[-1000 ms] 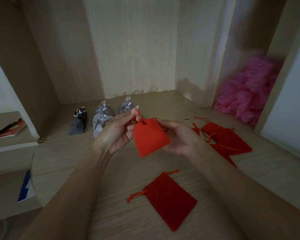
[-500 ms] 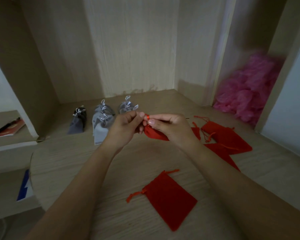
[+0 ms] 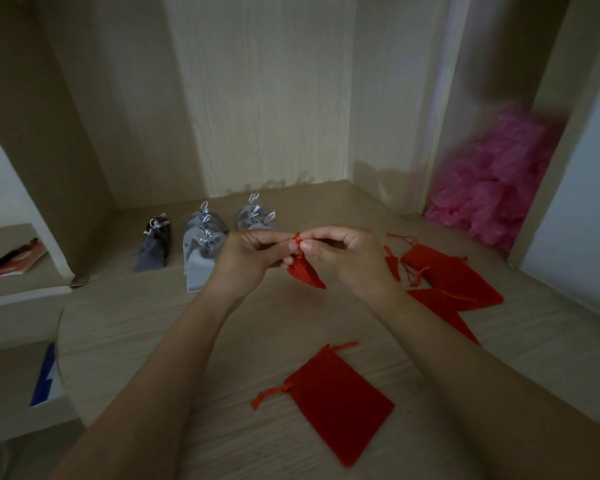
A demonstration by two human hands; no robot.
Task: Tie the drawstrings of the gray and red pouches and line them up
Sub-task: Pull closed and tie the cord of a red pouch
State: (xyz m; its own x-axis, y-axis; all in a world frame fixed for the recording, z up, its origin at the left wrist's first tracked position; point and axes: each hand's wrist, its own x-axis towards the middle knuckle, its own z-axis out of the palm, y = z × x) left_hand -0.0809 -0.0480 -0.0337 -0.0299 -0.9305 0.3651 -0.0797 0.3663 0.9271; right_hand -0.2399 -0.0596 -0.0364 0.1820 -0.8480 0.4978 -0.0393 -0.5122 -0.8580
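Above the middle of the wooden desk [image 3: 146, 334], my left hand [image 3: 246, 256] and my right hand [image 3: 347, 258] meet at a small red pouch [image 3: 305, 273]. Both pinch its red drawstring at the gathered neck, and the pouch body hangs down between them. A flat red pouch [image 3: 336, 400] lies nearer me with its strings loose. Several more red pouches [image 3: 454, 282] lie in a heap to the right. At the back left stand tied pouches in a row: one dark gray pouch [image 3: 155, 247] and light gray pouches [image 3: 203, 251] with silver bows.
A pink plastic bundle [image 3: 499, 188] fills the niche at the right. Wooden cabinet walls close the back and sides. A lower shelf at the left holds a red booklet [image 3: 18, 258]. A blue and white item [image 3: 47, 379] lies below the desk's left edge.
The held red pouch was spread out facing me; my right hand came from behind it to its neck, and both hands now pinch the drawstring with the pouch gathered narrow.
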